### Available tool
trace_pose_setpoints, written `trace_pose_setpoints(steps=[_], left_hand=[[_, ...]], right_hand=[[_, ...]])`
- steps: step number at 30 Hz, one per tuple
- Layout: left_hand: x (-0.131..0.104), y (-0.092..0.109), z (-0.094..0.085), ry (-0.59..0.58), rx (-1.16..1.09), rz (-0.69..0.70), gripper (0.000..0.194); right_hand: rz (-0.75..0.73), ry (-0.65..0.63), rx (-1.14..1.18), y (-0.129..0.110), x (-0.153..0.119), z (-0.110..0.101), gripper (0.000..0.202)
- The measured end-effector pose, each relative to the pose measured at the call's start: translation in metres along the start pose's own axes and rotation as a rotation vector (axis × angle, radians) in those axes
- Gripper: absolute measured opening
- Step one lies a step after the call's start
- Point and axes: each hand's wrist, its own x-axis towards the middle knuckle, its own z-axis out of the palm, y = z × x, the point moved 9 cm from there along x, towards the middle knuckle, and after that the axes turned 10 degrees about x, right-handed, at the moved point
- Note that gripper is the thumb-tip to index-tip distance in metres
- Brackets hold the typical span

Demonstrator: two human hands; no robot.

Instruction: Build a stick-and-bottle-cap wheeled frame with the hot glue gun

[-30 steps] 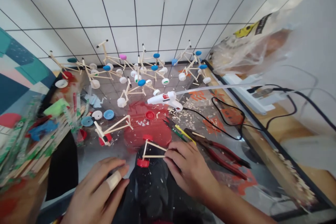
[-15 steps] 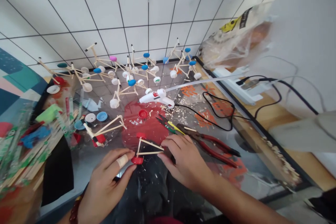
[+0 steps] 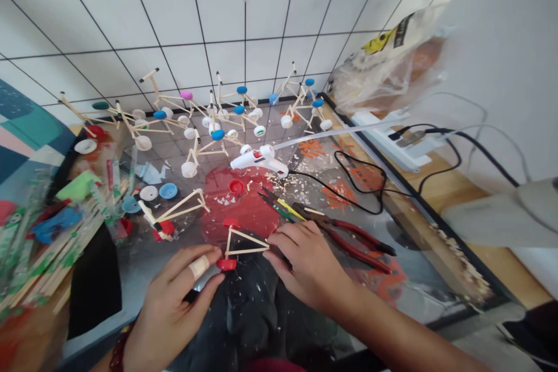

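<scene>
Between my hands is a triangular frame of thin wooden sticks, with a red bottle cap at its near left corner and another red cap at its far corner. My left hand, a plaster on one finger, pinches the near cap. Thumb and fingers of my right hand close on the frame's pointed end. To the left lies a second stick frame with red caps. Beyond it stand several stick models with white cap wheels and coloured caps.
A white glue gun with a clear glue stick lies mid-table, its black cable trailing right. Red-handled pliers and pointed cutters lie near my right hand. Wrapped sticks heap at the left; a power strip sits right.
The view has shifted slightly. Both hands keep their grip on the stick frame and its cap, with barely any movement.
</scene>
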Motion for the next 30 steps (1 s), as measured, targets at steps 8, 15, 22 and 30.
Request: trace_pose_setpoints(steps=[8, 15, 22, 30], left_hand=[[-0.005, -0.029, -0.053, -0.102, 0.209, -0.034, 0.012], [-0.033, -0.058, -0.029, -0.331, 0.223, -0.332, 0.033], [-0.028, -0.026, -0.014, -0.449, 0.391, -0.222, 0.038], [-0.015, -0.018, -0.024, -0.352, -0.192, -0.166, 0.043]], right_hand=[[-0.211, 0.378, -0.091, -0.019, -0.006, -0.065, 0.007], [-0.248, 0.548, -0.036, -0.016, -0.014, -0.074, 0.013], [-0.144, 0.381, 0.244, -0.042, -0.010, -0.071, 0.012], [0.168, 0.191, 0.777, -0.054, -0.014, -0.004, 0.024]])
